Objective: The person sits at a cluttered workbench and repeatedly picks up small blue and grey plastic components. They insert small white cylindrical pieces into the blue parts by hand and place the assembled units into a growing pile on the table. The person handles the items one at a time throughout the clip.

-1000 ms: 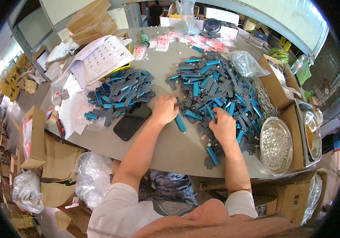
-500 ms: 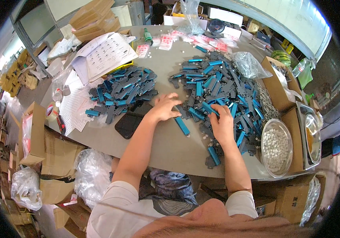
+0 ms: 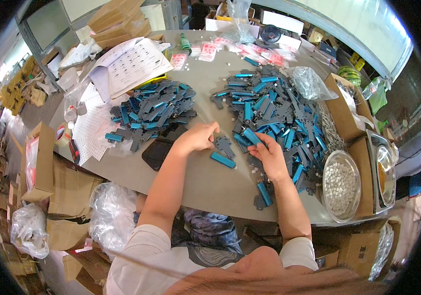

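My left hand point(image 3: 199, 137) is over the middle of the table with its fingers drawn together; what they hold, if anything, I cannot make out. Just right of it lies a loose dark grey plate with a blue bar point(image 3: 223, 159) along its near side. At the near left edge of the large pile of such parts point(image 3: 269, 105), my right hand point(image 3: 270, 155) grips another blue-barred part point(image 3: 251, 136) between thumb and fingers. A smaller pile of the same parts point(image 3: 159, 110) lies to the left. Beside my left forearm rests a black phone-like slab point(image 3: 158, 153).
A round metal bowl of small white pieces point(image 3: 341, 185) stands at the right, near cardboard boxes point(image 3: 348, 105). Printed sheets point(image 3: 132, 69) lie at the far left. A clear plastic bag point(image 3: 310, 82) rests behind the large pile, and red-and-white packets point(image 3: 208, 50) lie at the back.
The loose blue-barred part between my hands has turned and now lies free of my left hand. My left fingers have drawn together from a spread. My right hand has shifted slightly left and nearer.
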Tool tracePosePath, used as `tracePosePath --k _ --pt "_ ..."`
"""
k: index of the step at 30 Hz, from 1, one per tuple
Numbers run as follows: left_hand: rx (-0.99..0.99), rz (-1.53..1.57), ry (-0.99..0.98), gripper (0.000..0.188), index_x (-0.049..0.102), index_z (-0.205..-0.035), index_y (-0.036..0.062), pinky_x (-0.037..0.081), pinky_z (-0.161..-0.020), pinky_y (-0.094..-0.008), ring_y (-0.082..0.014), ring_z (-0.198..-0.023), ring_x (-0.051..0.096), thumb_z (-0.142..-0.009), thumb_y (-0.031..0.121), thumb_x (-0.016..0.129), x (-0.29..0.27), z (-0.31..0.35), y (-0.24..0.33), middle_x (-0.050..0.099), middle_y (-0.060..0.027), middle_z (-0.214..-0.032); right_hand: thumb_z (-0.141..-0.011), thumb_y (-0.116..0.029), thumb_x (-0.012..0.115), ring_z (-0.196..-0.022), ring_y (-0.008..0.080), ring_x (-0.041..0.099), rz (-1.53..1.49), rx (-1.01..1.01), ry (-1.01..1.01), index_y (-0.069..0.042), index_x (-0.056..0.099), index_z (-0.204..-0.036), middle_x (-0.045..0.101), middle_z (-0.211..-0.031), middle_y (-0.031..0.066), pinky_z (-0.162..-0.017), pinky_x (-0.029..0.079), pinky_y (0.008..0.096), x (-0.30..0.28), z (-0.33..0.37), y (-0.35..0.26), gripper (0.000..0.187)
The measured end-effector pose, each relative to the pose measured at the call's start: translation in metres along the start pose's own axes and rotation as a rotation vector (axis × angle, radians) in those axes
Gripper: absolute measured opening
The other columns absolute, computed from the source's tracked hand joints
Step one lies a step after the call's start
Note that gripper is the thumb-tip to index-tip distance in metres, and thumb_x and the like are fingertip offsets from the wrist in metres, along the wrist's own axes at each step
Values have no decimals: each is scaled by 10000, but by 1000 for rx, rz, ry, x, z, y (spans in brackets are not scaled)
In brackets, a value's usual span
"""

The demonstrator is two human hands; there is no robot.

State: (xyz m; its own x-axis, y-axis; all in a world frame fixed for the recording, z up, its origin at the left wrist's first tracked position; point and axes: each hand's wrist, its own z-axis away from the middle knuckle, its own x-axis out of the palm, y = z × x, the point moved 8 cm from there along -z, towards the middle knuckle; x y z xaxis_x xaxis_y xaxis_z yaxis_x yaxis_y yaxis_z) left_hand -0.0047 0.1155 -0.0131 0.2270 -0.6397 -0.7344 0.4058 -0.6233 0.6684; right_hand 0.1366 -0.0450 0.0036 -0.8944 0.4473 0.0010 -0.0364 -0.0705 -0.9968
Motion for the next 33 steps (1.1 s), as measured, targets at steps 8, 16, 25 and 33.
tracePosePath --k 8,16,25,33 --pt "128 -166 355 240 567 -962 -13 479 -657 -410 -330 -737 621 -780 105 669 -15 1 16 637 -164 -828 -970 -87 472 -912 137 605 -283 78 19 2 534 -1197 588 -1003 47 -795 510 279 3 1 9 251" --pt "280 445 531 337 525 -1106 23 488 -612 -378 -335 -680 633 -793 52 645 6 10 84 639 -190 -837 -914 -165 624 -805 79 528 -211 16 -41 -66 584 -1073 582 -910 -11 -716 444 234 10 2 9 191" --pt "255 631 381 474 445 -1280 43 488 -787 -283 -131 -893 621 -836 -104 525 15 6 85 649 -86 -973 -850 -56 683 -750 91 552 -64 -205 147 -19 572 -1008 576 -900 14 -638 476 239 3 4 -4 197" --pt "346 885 448 307 485 -1220 -21 483 -809 -261 -112 -986 572 -916 -13 524 22 2 74 620 -73 -1050 -804 -43 716 -693 148 598 451 -477 319 8 600 -954 596 -871 84 -626 490 274 2 19 -34 196"
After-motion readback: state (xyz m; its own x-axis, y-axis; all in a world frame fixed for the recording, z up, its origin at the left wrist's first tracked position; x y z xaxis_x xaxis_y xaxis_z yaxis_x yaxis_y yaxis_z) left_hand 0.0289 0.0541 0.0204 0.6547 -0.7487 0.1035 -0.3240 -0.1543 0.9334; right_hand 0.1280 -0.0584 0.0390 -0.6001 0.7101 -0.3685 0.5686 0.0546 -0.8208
